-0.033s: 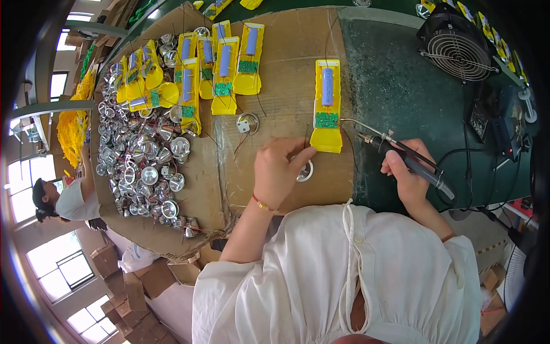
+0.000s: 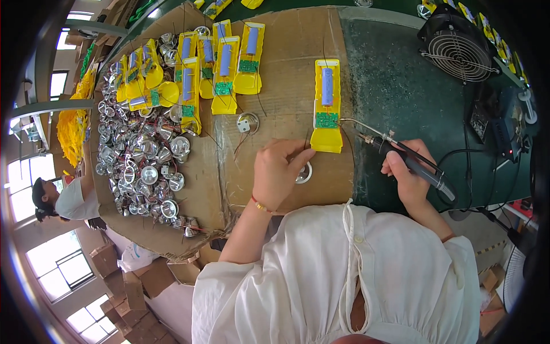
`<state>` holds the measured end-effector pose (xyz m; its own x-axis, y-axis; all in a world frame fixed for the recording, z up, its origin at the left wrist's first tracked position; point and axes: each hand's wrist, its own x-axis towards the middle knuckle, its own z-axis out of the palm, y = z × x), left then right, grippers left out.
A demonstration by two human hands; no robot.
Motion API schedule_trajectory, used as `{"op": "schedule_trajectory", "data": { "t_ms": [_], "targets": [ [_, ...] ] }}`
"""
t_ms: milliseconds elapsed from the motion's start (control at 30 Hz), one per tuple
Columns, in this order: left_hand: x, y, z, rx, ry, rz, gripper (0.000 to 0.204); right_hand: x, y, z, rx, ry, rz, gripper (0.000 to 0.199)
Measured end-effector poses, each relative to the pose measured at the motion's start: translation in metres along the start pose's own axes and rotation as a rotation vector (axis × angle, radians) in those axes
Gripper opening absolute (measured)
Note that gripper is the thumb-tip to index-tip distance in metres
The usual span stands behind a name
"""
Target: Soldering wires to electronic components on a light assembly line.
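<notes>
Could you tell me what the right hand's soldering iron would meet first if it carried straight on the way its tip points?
Probably the green circuit board in the yellow housing: the soldering iron in the right hand points up-left at it, tip almost there. Height above it is unclear.

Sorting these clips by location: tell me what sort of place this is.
Probably a small electronics assembly workshop: a soldering iron in the right hand, yellow casings with circuit boards, and a heap of silver reflectors.
</notes>
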<state>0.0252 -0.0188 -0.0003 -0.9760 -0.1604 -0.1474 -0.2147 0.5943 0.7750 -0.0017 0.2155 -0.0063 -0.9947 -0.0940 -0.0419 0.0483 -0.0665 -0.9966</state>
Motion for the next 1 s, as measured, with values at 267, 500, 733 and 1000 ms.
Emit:
{"op": "schedule_trajectory", "data": {
  "t_ms": [267, 500, 733, 1000],
  "targets": [
    [-0.003, 0.007, -0.017, -0.343, -0.035, -0.282, 0.014, -0.003, -0.004, -0.001, -0.016, -0.041, -0.05, 0.015],
    [0.01, 0.002, 0.018, -0.107, 0.182, 0.21, 0.01, -0.005, 0.003, -0.001, -0.159, -0.064, -0.116, 0.014],
    [0.009, 0.001, 0.023, -0.308, 0.161, 0.03, 0.007, -0.002, 0.004, 0.002, -0.206, -0.079, -0.128, 0.013],
    [0.01, 0.0, 0.025, -0.355, 0.162, 0.002, 0.009, 0.0, 0.003, 0.005, -0.264, -0.067, -0.122, 0.017]
  ]
}}
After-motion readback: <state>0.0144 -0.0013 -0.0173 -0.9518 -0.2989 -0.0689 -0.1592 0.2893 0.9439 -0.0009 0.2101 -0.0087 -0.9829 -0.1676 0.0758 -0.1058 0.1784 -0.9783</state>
